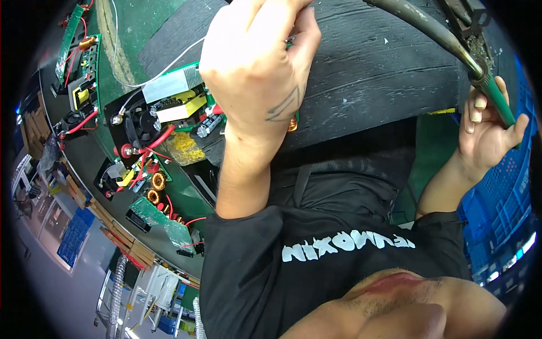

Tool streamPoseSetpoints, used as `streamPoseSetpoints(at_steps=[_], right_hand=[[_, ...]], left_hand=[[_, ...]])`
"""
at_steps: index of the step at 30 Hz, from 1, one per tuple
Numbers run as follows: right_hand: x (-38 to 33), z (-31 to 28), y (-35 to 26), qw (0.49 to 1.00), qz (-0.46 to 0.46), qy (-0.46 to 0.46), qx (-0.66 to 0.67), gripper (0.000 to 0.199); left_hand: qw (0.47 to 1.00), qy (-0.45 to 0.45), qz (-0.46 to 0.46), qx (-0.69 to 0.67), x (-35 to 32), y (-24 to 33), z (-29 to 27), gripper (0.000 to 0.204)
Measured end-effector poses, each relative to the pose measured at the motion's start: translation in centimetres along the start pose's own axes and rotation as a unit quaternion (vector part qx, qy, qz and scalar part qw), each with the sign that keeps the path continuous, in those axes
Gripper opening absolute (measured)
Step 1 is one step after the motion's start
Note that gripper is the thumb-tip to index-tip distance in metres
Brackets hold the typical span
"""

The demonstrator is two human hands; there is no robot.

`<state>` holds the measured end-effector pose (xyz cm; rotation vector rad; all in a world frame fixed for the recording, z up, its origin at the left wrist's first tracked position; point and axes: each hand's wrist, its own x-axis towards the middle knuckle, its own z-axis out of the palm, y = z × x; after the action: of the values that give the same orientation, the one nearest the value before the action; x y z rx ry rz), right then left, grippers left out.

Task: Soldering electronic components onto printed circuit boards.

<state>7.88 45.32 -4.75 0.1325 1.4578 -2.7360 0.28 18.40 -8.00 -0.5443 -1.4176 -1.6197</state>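
Note:
My left hand (257, 62) is closed, back upward, over a circuit board at the top of the view. Its fingertips are cut off by the upper edge, so what they pinch is hidden. Beside it the board shows a silver heat sink (172, 83), a yellow-wrapped transformer (183, 108), capacitors (209, 125) and a black fan (141, 122). A thin white cable (186, 52) runs in toward the hand. At the right, my right hand (485, 127), palm up, has its fingers loosely curled around the green grip (497, 103) of a bent metal lever (429, 25).
A scuffed black board (378, 73) lies under the work on a green bench (186, 200). More circuit boards with copper coils (158, 181) and red wires stand along the left, another group (79, 85) farther up. Blue plastic crates (502, 192) are at the right, below the lever.

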Motion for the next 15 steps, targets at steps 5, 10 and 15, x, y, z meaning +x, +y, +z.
streamPoseSetpoints(at_steps=[5, 10, 15], right_hand=[[-0.3, 0.8, -2.1, 0.995, -0.022, -0.02, -0.095, 0.068], [-0.3, 2.7, -4.0, 0.953, -0.066, -0.018, -0.296, 0.06], [-0.9, 3.7, -4.3, 0.877, -0.207, 0.088, -0.425, 0.075]], left_hand=[[0.998, -0.025, -0.002, 0.054, 0.0, 0.5, -0.7, 0.016], [0.856, -0.296, -0.062, 0.419, 2.9, 5.1, -1.6, 0.014], [0.937, -0.176, -0.014, 0.301, 2.1, 3.2, -1.2, 0.016]])
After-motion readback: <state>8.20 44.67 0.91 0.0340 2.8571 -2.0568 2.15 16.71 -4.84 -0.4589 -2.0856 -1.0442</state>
